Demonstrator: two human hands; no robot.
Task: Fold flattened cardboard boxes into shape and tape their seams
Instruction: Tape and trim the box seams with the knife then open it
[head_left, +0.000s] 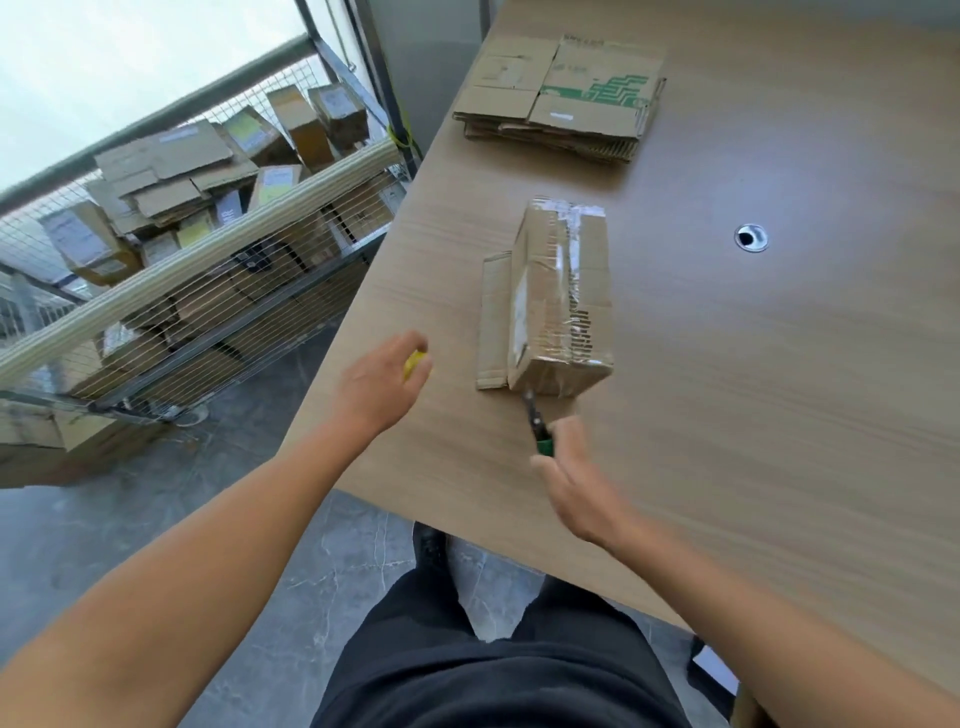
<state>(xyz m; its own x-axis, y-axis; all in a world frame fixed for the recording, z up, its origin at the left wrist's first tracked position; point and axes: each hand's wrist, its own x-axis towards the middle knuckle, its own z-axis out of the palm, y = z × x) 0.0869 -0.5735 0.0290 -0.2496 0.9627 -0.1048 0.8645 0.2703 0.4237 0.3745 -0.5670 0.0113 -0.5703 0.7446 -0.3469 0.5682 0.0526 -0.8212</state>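
Standing by the bench (727, 415), I noted one folded box (558, 301) lying on its side near the bench's near-left edge, clear tape glinting along its upper seam and over the near end. A loose flap or second cardboard piece (493, 322) lay flat against its left side; I could not tell whether it belonged to the box.

Right hand (576, 478): grip closed round the green handle of a pair of scissors (535, 415), blades pointing at the box's near end, tips at or just short of the cardboard. Blur hid whether the blades were parted.

Left hand (382, 382): fingers curled over something small and yellow (415, 364), probably the tape roll, though too little showed to be sure. It was held just left of the box, not touching it.

Judgement: the step looked like trimming the tape at the near end. To do it well, the tape wants holding taut with the left hand, the cut made close to the cardboard, and the free tail pressed down flat so the seam does not lift. Risk: blades nicking the box wall.

A stack of flattened boxes (561, 98) waited at the far edge of the bench, well apart. A wire cage cart (171, 291) of cardboard boxes stood off the left side.
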